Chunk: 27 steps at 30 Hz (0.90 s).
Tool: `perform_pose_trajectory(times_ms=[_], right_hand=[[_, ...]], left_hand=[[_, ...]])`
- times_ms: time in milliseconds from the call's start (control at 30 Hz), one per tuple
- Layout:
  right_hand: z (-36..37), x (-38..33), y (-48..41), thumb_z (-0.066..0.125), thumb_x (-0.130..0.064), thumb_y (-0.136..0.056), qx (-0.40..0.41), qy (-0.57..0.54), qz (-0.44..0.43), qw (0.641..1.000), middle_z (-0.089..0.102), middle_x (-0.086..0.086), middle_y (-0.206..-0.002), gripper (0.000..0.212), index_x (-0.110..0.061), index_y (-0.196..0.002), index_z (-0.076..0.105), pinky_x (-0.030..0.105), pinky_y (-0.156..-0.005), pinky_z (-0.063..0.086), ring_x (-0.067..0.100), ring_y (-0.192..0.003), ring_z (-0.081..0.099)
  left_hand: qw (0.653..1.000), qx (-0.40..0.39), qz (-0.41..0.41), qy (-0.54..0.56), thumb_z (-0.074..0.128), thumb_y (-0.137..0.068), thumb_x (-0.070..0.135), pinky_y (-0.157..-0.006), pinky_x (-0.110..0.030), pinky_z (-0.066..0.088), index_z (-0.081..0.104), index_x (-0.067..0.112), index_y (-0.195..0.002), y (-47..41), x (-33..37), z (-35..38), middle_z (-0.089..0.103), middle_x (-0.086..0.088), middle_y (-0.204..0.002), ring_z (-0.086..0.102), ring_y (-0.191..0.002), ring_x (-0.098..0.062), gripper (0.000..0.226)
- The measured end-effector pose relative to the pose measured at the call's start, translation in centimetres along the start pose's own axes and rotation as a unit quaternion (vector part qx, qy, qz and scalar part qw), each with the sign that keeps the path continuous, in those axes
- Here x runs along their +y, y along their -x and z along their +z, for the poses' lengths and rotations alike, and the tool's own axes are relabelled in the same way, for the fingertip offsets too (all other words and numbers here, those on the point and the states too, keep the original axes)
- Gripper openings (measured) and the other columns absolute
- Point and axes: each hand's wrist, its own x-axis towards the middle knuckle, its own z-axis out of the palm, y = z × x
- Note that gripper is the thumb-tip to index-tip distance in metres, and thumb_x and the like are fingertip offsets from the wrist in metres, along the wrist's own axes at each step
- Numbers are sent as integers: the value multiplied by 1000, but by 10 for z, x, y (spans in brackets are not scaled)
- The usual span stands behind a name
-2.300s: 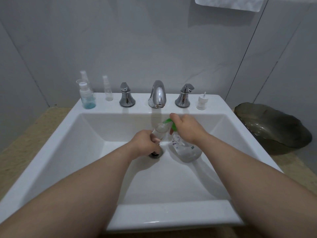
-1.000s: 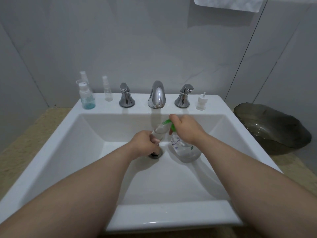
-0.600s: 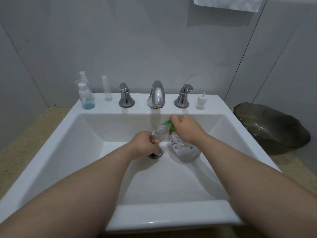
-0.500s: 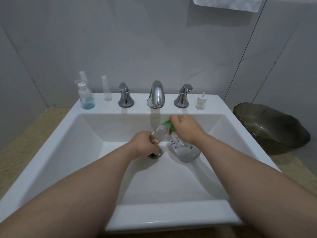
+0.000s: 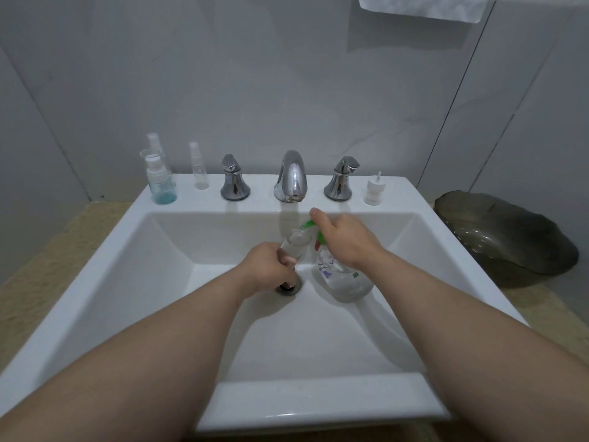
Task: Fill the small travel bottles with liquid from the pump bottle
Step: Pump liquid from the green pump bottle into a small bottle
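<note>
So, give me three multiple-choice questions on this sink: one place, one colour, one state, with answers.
1. Where is the pump bottle? A on the ledge; B in the sink basin; C in the dark bowl.
2. What colour is its pump head? A green; B red; C black.
3. What is the left hand doing? A lying flat; B turning a tap; C gripping a small clear bottle.
Answers: B, it sits inside the basin near the drain; A, green shows beside the right hand; C, its fingers curl round the bottle.
</note>
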Motion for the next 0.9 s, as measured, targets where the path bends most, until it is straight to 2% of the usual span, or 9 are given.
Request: perform_pose_trajectory(times_ms=[133,467,633,800,900], right_hand=[[-1,-1,1,18,-79,-96,-1,3,1,1000,68,3,-69,90,-14,-69,76,44,-85,55,22,-76,65],[-2,-4,2,22,-67,-102,8,-11,-9,1000,66,0,-67,82,-13,-71,75,41,-79,54,22,-73,64],[-3,-6,3,24,-62,-104,7,-21,-7,1000,62,0,-63,77,-13,-71,74,38,-72,50,22,-69,61],[-2,-6,2,24,-55,-103,8,-15,-11,1000,67,4,-74,69,-11,-80,72,40,-79,54,24,-75,62],[-3,-7,2,25,-52,-103,9,-16,-11,1000,64,3,-70,67,-10,-80,71,39,-76,54,24,-72,60]], left_hand=[[1000,5,0,1,69,-75,-1,-45,-14,37,53,18,-66,0,0,0,54,9,-63,49,-51,-9,26],[1000,1,-3,0,70,-72,0,-50,-19,40,54,18,-68,-2,-1,0,56,7,-65,49,-54,-12,24],[1000,0,-1,-5,71,-70,1,-48,-19,40,53,18,-66,-2,-2,0,55,7,-62,49,-51,-12,26],[1000,-3,2,-12,70,-70,2,-49,-20,40,54,18,-67,-3,-3,0,54,7,-60,48,-51,-12,23],[1000,-9,3,-13,71,-69,3,-50,-20,40,54,17,-67,-4,-4,0,53,5,-62,47,-52,-13,22]])
